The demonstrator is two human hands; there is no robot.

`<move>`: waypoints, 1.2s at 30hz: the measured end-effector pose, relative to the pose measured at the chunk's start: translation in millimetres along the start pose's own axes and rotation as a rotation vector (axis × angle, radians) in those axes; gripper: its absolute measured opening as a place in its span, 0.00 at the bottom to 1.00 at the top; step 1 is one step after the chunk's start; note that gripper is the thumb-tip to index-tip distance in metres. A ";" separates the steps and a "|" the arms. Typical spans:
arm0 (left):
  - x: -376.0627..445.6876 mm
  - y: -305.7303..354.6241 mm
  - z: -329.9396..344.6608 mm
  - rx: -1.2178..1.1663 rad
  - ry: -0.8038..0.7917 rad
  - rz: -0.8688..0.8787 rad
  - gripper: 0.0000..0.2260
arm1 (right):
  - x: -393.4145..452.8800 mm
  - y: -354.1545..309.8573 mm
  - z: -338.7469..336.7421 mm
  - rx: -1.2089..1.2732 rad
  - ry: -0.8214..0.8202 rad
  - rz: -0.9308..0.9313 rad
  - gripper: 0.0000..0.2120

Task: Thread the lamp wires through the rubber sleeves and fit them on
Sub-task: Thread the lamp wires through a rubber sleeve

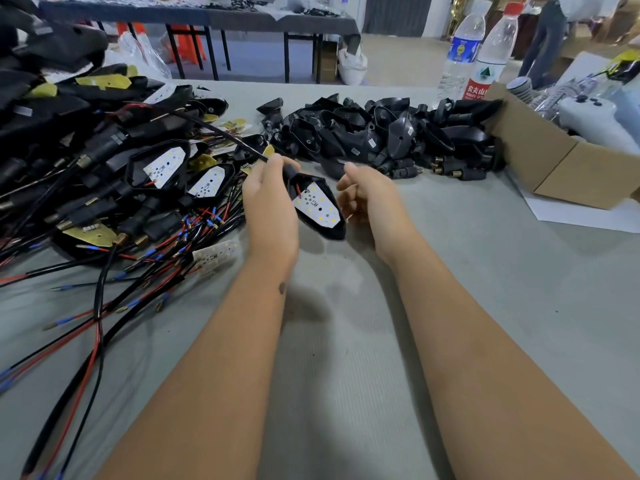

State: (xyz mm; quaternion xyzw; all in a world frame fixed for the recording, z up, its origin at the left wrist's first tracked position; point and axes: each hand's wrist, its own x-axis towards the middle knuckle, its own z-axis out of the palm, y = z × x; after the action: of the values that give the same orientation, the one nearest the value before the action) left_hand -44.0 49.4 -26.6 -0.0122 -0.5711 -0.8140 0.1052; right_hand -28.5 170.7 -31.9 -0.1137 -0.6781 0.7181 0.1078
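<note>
- A gray cloth (346,375) covers the work table.
- Far back stands a long table (277,20) with black legs.
- The floor (391,60) is pale.
- A dark curtain (398,13) hangs behind it.

Pretty bright, even indoor light. Soft shadows sit on the grey table (346,358) under the forearms. Heavy wide-angle bend at the edges, so the water bottles (485,53) lean. Background's a bit soft, slightly washed out.
</note>
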 end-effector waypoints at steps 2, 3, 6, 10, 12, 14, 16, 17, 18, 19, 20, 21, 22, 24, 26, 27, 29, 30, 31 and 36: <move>-4.1 -2.2 2.6 0.048 0.030 0.154 0.14 | -3.3 3.0 0.0 -0.016 -0.031 -0.070 0.12; -5.7 -3.5 3.4 0.080 0.012 0.209 0.14 | -4.7 3.5 -0.1 -0.021 -0.043 -0.094 0.12; -7.5 -6.0 5.2 0.194 -0.111 0.229 0.15 | -4.8 2.3 -1.4 0.027 -0.026 -0.039 0.14; -10.6 -7.6 2.7 0.432 -0.432 -0.018 0.16 | -2.5 -1.5 -4.3 0.091 -0.067 0.006 0.21; -9.7 -9.3 0.9 0.525 -0.566 -0.115 0.15 | -1.9 -1.2 -4.7 0.075 -0.050 -0.009 0.19; -7.2 -8.8 -0.4 0.555 -0.613 -0.174 0.12 | -1.0 1.1 -4.5 0.012 -0.002 -0.060 0.14; -5.1 -7.6 -0.8 0.578 -0.654 -0.191 0.11 | -0.6 3.3 -4.4 -0.034 0.025 -0.107 0.09; -4.4 -7.6 -1.2 0.616 -0.683 -0.179 0.12 | -0.5 4.2 -4.8 -0.060 0.029 -0.119 0.08; -3.0 -7.5 -0.7 0.659 -0.709 -0.174 0.12 | -0.5 4.5 -5.3 -0.081 0.027 -0.125 0.07; -1.3 -7.1 -0.2 0.703 -0.727 -0.186 0.12 | -0.5 4.5 -5.4 -0.089 0.017 -0.128 0.07; 0.1 -6.0 -0.4 0.739 -0.739 -0.229 0.13 | -1.1 4.0 -5.3 -0.084 0.003 -0.129 0.06; 1.3 -4.3 -0.7 0.741 -0.745 -0.302 0.18 | -1.7 3.4 -5.2 -0.075 -0.009 -0.126 0.05; 3.0 -2.8 -1.3 0.698 -0.732 -0.380 0.24 | -1.9 2.7 -5.0 -0.070 -0.015 -0.116 0.03; 6.7 -1.1 -4.4 0.567 -0.634 -0.444 0.33 | -2.7 0.8 -5.1 -0.072 -0.021 -0.080 0.03; 9.4 -0.8 -10.0 0.413 -0.475 -0.412 0.34 | -4.7 -2.5 -5.4 -0.079 -0.062 -0.035 0.06; 11.2 -0.9 -12.9 0.307 -0.397 -0.403 0.32 | -6.5 -4.6 -5.3 -0.097 -0.108 -0.011 0.06; 17.9 -3.6 -16.7 0.091 -0.299 -0.432 0.28 | -11.0 -8.8 -5.6 -0.147 -0.239 0.045 0.07; 19.5 -3.7 -18.0 0.014 -0.286 -0.443 0.26 | -13.2 -10.6 -5.6 -0.177 -0.309 0.075 0.07; 20.2 -3.4 -18.4 -0.029 -0.283 -0.444 0.24 | -15.5 -12.1 -5.0 -0.210 -0.376 0.103 0.07; 20.6 -4.2 -13.2 -0.116 -0.210 -0.357 0.15 | -22.8 -14.5 3.8 -0.349 -0.594 0.177 0.11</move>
State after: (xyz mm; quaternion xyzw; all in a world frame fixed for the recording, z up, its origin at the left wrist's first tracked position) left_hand -63.5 35.2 -32.2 -0.0018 -0.5243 -0.8455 -0.1015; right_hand -8.0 160.8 -16.8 0.0249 -0.7797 0.5999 -0.1779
